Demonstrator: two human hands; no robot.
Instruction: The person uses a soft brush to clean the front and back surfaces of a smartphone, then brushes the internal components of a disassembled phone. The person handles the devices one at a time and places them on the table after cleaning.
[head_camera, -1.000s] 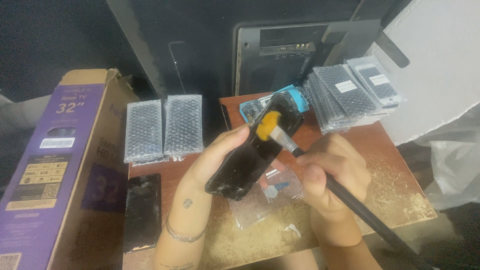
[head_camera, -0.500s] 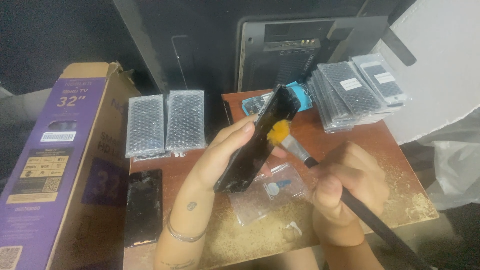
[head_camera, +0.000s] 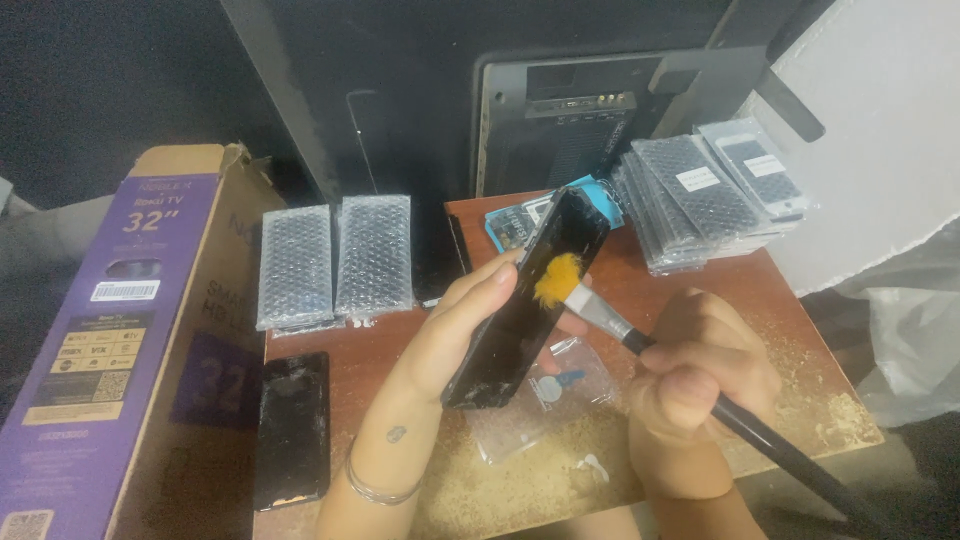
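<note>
Gripping a black phone screen (head_camera: 527, 300) tilted at frame centre, the left hand (head_camera: 462, 322) closed around its edge, while the right hand (head_camera: 700, 372) clasped a brush (head_camera: 600, 312), yellow bristles touching the glass.

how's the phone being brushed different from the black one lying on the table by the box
The held phone is off the table, tilted up in the left hand, while the other phone lies flat on the table beside the purple box. The held phone has the yellow brush from the right hand touching it; the other phone is untouched. The other phone looks scuffed or cracked. Both are dark, slim rectangles.
</note>
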